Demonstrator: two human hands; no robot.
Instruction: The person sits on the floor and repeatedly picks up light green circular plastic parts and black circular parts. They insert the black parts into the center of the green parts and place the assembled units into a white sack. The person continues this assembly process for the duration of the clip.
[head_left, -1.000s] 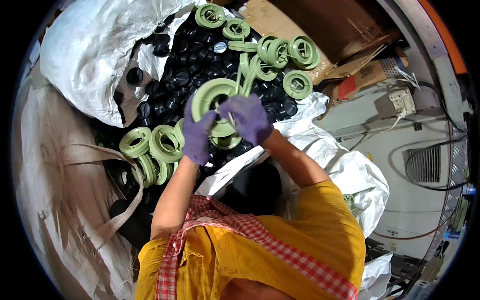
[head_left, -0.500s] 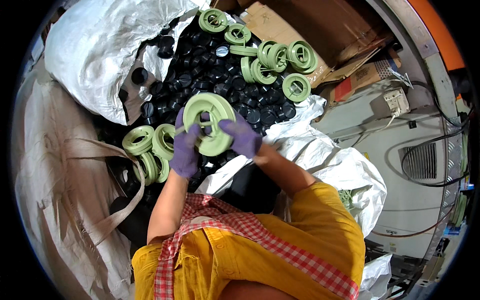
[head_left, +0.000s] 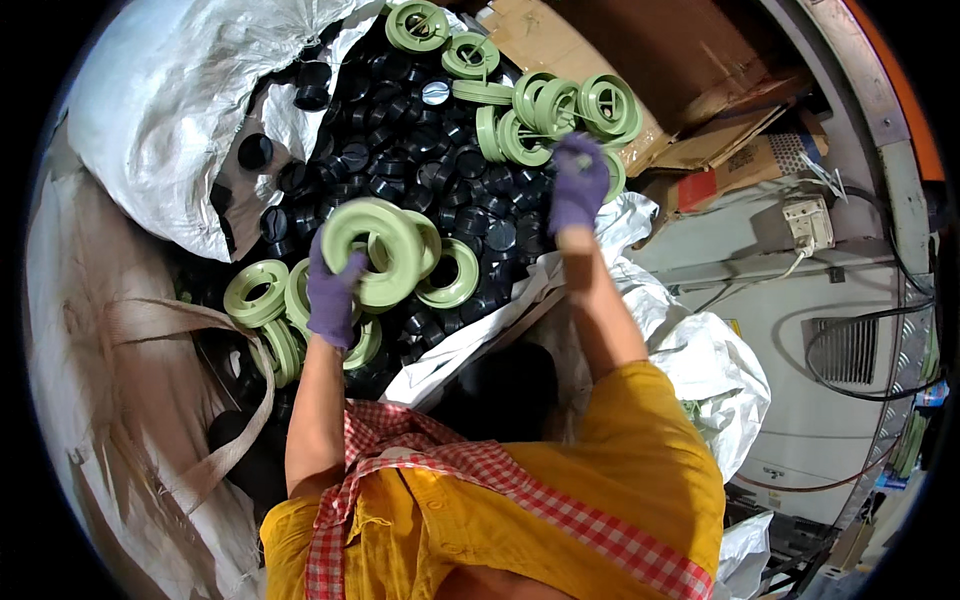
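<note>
My left hand [head_left: 332,298], in a purple glove, is closed on the near edge of a light green plastic ring [head_left: 398,278], held tilted over a heap of black caps. A second green ring [head_left: 430,243] shows partly behind it; I cannot tell whether it is held too. Another green ring [head_left: 458,290] lies on the caps just to the right. My right hand [head_left: 580,185], also gloved in purple, is stretched out to the far right beside a group of green rings with inner spokes [head_left: 618,107]. Its fingers are blurred, and it partly covers a green ring [head_left: 615,177].
Black round caps [head_left: 400,140] fill an opened white sack [head_left: 170,130]. More green rings [head_left: 258,290] lie at the left, next to a beige bag with a strap [head_left: 130,400]. Cardboard [head_left: 560,50] stands at the back. A grey cabinet with cables [head_left: 770,340] is at the right.
My right hand has let go of the green ring and moved far right toward the ring group. My left hand keeps hold, slightly lower and left. A loose ring now shows on the caps.
</note>
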